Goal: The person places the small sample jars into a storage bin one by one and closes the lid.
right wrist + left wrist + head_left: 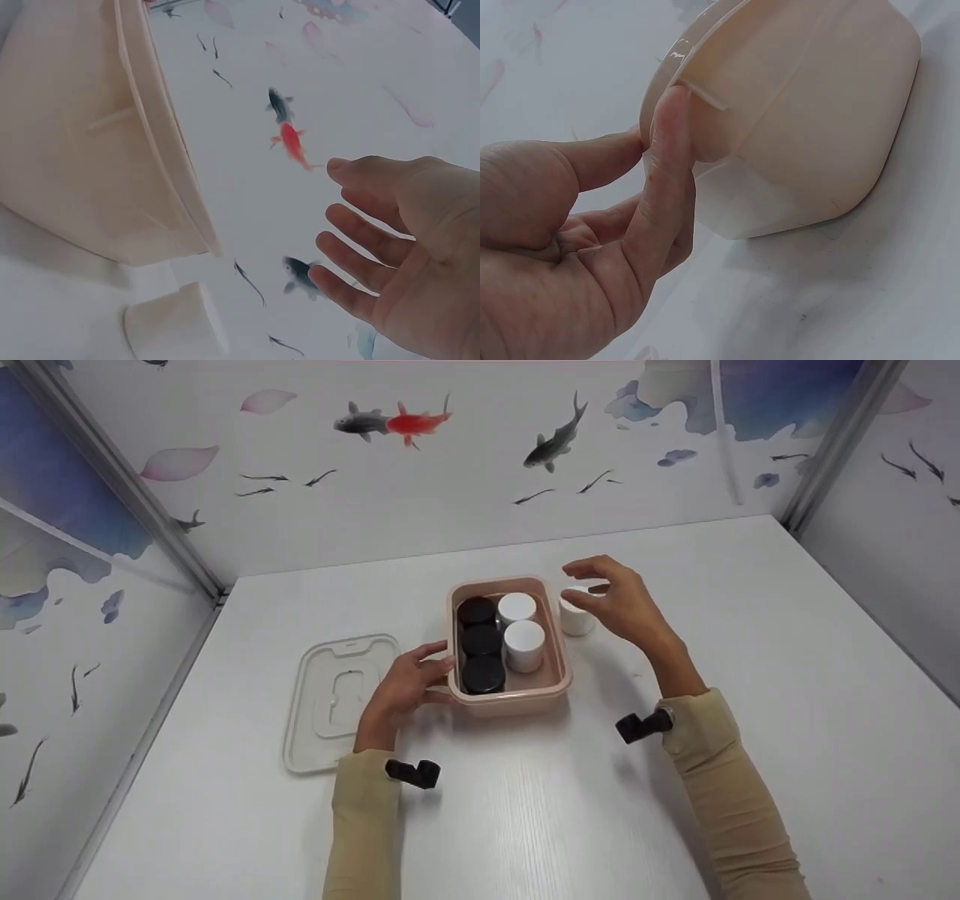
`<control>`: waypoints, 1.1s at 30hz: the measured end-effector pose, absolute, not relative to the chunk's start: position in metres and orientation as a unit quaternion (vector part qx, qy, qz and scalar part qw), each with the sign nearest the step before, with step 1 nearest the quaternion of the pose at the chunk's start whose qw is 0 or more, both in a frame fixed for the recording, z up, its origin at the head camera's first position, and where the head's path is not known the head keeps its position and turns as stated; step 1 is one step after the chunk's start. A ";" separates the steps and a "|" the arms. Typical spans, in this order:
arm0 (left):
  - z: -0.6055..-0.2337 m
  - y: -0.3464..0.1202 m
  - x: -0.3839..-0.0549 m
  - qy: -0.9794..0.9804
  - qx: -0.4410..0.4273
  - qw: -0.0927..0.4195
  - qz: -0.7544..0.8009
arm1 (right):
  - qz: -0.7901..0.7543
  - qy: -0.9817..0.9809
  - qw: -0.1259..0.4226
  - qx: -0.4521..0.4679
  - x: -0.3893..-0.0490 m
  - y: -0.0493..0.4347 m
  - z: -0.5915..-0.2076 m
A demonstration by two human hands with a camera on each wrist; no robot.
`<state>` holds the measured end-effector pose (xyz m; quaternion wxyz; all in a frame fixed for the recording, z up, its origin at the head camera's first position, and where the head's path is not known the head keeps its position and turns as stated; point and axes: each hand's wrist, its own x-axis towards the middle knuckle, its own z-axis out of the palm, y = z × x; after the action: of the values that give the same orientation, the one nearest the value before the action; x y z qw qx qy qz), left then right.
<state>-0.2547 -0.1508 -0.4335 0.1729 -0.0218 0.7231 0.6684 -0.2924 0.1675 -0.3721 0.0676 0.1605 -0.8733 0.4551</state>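
A pink plastic container (517,706) stands on the table with three black-topped jars (481,641) in a column along its left side. Two white jars (523,645) fill part of its right side. My left hand (409,682) holds the container's left rim, thumb at the edge and a finger under the lip (667,150). Another white jar (577,620) stands on the table just right of the container. Over that jar hovers my right hand (622,600), fingers loosely curved and apart, with nothing between them in the right wrist view.
Left of the container lies a pale translucent lid (306,712), flat on the white table (495,810) and partly behind my left hand. Panels with painted fish (416,424) enclose the table at the back and sides.
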 end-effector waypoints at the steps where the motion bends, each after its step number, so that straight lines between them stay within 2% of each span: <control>1: -0.433 -0.151 -0.255 0.724 -0.023 0.172 0.667 | 0.463 -0.870 0.072 0.155 -0.294 0.170 -0.374; 8: -0.432 -0.150 -0.255 0.723 -0.032 0.172 0.669 | 0.502 -0.850 0.104 0.118 -0.304 0.181 -0.388; 13: -0.432 -0.150 -0.254 0.719 -0.030 0.173 0.673 | 0.514 -0.847 0.105 0.087 -0.312 0.184 -0.402; 22: -0.431 -0.151 -0.254 0.730 -0.029 0.172 0.661 | 0.531 -0.843 0.051 0.073 -0.327 0.192 -0.427; 33: -0.431 -0.151 -0.254 0.725 -0.035 0.173 0.665 | 0.559 -0.829 -0.030 0.011 -0.337 0.195 -0.451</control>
<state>-0.2542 -0.1509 -0.4310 0.1729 -0.0348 0.7255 0.6653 -0.3365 0.1954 -0.4512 -0.0300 0.0113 -0.8289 0.5585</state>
